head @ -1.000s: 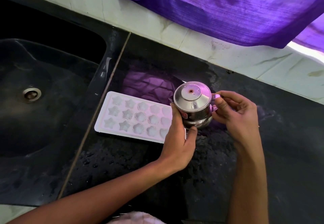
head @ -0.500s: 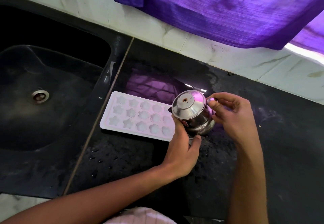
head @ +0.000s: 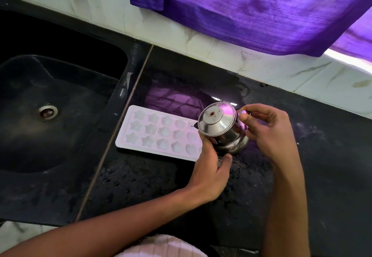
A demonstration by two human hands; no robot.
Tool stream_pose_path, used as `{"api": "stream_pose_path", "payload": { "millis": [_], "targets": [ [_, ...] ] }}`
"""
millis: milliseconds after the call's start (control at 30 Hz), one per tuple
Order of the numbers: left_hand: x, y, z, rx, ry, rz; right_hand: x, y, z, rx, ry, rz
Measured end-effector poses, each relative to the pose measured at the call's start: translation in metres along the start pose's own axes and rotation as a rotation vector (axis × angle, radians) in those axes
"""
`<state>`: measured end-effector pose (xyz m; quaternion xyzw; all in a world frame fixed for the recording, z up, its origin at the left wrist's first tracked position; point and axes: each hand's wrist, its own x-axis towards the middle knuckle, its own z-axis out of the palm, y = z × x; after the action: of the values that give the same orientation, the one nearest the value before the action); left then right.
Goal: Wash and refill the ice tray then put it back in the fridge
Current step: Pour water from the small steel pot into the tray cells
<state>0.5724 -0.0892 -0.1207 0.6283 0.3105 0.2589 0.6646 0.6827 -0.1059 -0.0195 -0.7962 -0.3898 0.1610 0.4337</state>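
Lying flat, white ice tray (head: 159, 134), star cells; both hands' grip holding steel pot (head: 221, 130).

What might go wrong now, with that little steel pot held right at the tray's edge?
The small lidded steel pot sits tilted over the end of the white star-moulded ice tray, so water may spill onto the black counter. The counter is already wet, so the tray might slide. The left hand grips the pot low and the right hand holds its handle side; a slip would drop it.
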Motion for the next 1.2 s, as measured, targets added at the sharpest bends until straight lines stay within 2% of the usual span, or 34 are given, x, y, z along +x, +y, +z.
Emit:
{"api": "stream_pose_path", "payload": {
  "millis": [333,600,800,1200],
  "targets": [
    [-0.002,0.004,0.0,-0.008,-0.011,0.03,-0.001,0.001,-0.001,0.009,0.008,-0.005],
    [-0.005,0.011,0.001,0.013,0.059,0.111,-0.004,0.004,-0.001,0.205,-0.006,0.009],
    [-0.008,0.007,0.006,0.069,0.1,0.187,-0.006,0.004,0.0,0.244,-0.013,0.009],
    [-0.026,0.002,0.011,0.058,-0.031,0.116,-0.008,0.008,-0.003,-0.022,-0.056,-0.013]
  ]
}}
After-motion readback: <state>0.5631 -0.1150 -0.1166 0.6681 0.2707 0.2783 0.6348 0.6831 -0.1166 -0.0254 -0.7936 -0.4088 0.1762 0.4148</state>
